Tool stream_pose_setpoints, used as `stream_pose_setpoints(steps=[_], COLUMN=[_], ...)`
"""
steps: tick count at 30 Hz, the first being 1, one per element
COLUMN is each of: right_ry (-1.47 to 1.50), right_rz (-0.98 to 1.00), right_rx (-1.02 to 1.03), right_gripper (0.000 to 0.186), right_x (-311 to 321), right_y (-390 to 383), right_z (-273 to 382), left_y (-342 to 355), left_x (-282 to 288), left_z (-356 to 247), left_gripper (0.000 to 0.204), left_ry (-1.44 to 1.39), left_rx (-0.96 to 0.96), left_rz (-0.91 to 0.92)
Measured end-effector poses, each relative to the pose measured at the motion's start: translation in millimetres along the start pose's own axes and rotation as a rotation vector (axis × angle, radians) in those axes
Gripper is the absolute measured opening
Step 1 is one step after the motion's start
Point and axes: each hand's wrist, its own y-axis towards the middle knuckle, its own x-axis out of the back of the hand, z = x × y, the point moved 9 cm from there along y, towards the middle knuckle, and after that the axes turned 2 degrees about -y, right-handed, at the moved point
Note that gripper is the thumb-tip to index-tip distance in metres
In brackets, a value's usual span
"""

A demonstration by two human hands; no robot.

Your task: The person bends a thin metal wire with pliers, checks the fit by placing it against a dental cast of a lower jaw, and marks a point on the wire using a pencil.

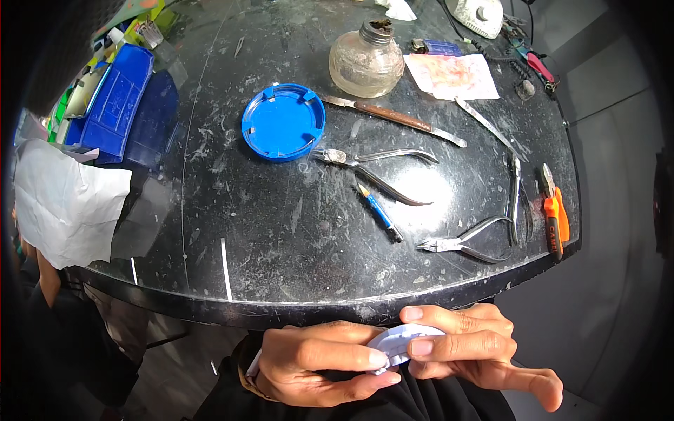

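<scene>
Just in front of the table's near edge, both my hands hold a small white plaster cast [401, 339] with a curved outline. My left hand [309, 361] is closed, its thumb and fingers pinching the lower left end of the cast. On the other side my right hand [470, 344] grips it with thumb and fingers, one finger pointing away to the lower right. My fingers hide part of the cast. Closest to my hands on the table are silver pliers [449, 244] and a short blue pencil [379, 214].
Farther back lie a round blue lid [281, 123], more pliers [386, 185], a wooden-handled wax knife [393, 115] and a glass spirit lamp [365, 67]. Orange-handled cutters [551, 221] lie by the right edge. White paper [67, 203] and a blue box [119, 105] are left, near another person's arm [48, 277].
</scene>
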Motion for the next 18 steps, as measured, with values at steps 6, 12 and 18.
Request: stream_pose_setpoints(steps=[6,12,18], right_ry=[0.032,0.098,0.187], right_rz=[0.036,-0.105,0.101], right_rx=[-0.022,-0.121,-0.304], right_gripper=[0.114,0.099,0.052], right_x=[-3.0,-1.2,-15.4], right_y=[-0.4,-19.8,-4.3], right_z=[-3.6,-15.6,-27.2], left_y=[2.5,5.2,0.6], left_x=[1.5,4.2,8.9], left_z=[-5.3,-1.7,-1.9], left_gripper=[0.033,0.036,0.034], left_ry=[0.071,-0.016,-0.014], left_rx=[-0.046,-0.003,0.054], left_rz=[-0.008,0.037,0.073])
